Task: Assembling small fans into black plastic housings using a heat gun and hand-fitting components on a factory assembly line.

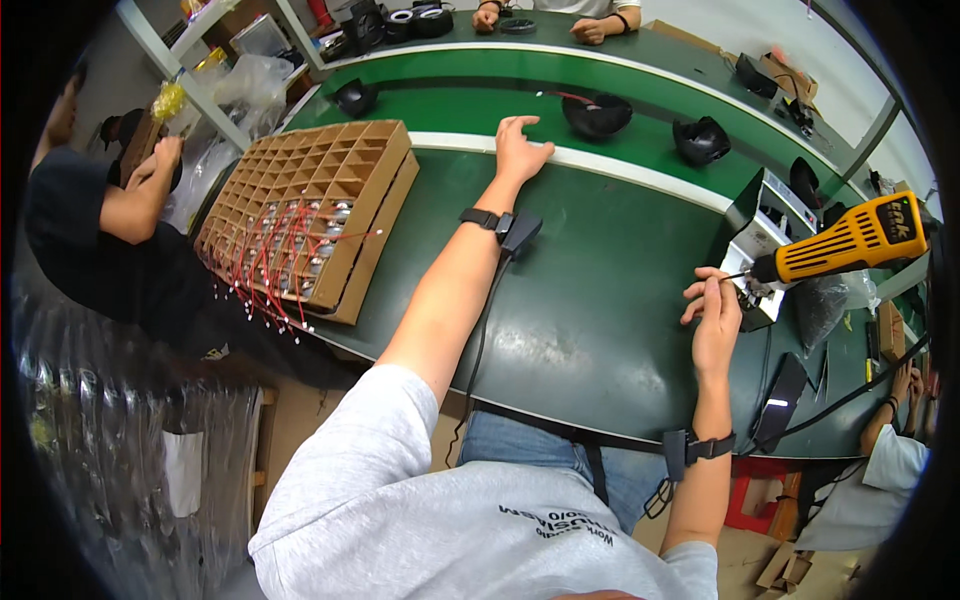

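My left hand reaches out across the dark green table, fingers spread, resting at the white edge strip of the green conveyor belt; it holds nothing. My right hand is raised at the right, fingers pinched on a thin wire or small part right at the tip of a yellow and black power tool. That tool hangs in front of a small white machine. Both wrists wear black straps with small devices.
A cardboard grid box with small parts trailing red wires lies on the left. Black dome-shaped parts ride on the belt. A person in black sits at the left, other hands work at the far side, and another person sits at the lower right.
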Demonstrator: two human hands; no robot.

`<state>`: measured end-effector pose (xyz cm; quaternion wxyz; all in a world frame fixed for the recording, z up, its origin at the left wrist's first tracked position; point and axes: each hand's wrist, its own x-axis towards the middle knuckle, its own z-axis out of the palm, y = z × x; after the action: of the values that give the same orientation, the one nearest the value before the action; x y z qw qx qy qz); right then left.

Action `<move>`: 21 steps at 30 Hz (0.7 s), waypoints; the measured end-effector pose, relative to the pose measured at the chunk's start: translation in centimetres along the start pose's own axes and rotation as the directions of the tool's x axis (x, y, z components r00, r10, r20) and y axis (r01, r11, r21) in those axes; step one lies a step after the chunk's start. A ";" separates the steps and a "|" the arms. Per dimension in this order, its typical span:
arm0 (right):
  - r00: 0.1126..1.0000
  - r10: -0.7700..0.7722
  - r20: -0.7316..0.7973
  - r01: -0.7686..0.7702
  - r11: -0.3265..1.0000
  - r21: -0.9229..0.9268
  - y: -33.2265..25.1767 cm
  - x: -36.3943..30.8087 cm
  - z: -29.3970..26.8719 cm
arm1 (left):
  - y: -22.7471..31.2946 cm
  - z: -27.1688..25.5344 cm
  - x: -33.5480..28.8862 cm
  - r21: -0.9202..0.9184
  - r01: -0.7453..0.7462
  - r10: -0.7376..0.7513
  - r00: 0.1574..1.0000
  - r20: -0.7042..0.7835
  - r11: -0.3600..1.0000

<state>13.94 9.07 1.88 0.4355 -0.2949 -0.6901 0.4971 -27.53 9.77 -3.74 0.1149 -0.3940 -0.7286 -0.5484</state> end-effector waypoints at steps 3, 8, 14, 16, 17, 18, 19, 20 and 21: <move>0.999 0.036 0.003 -0.036 0.999 0.018 1.0 0.0 -0.3 | 1.1 0.4 -0.3 0.012 0.036 -0.036 0.999 -0.001 0.999; 0.940 0.330 0.087 -0.336 0.939 0.069 0.1 0.0 0.9 | 2.2 -0.6 -0.5 -0.066 0.017 -0.026 0.991 -0.128 0.998; 0.664 0.441 0.604 -0.597 0.799 0.072 -2.0 -1.4 6.7 | 11.2 -0.5 -0.9 -0.272 -0.120 0.080 0.985 -0.152 0.955; 0.643 0.330 0.691 -0.613 0.763 0.205 -2.5 -1.7 9.5 | 14.5 -0.3 -1.6 -0.346 -0.223 0.171 0.970 -0.173 0.911; 0.623 0.246 0.742 -0.636 0.712 0.297 -3.1 -2.0 11.1 | 15.6 -0.1 -2.0 -0.352 -0.278 0.221 0.956 -0.195 0.894; 0.629 0.260 0.733 -0.663 0.672 0.330 -3.3 -2.4 12.4 | 16.8 -0.2 -2.5 -0.359 -0.276 0.223 0.957 -0.184 0.892; 0.635 0.274 0.722 -0.685 0.632 0.362 -3.6 -2.7 13.4 | 17.9 -0.1 -3.0 -0.368 -0.275 0.224 0.959 -0.174 0.888; 0.671 0.274 0.689 -0.670 0.622 0.406 -3.4 -3.1 14.4 | 18.6 0.0 -3.4 -0.391 -0.269 0.224 0.962 -0.157 0.880; 0.704 0.270 0.657 -0.653 0.611 0.448 -3.1 -3.3 15.4 | 18.7 0.1 -3.4 -0.409 -0.265 0.225 0.964 -0.144 0.873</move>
<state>1.74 -1.37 1.88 0.1515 -0.1502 -0.4562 0.8639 -12.15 9.99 7.45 0.1283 -0.4730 -0.5298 -0.6922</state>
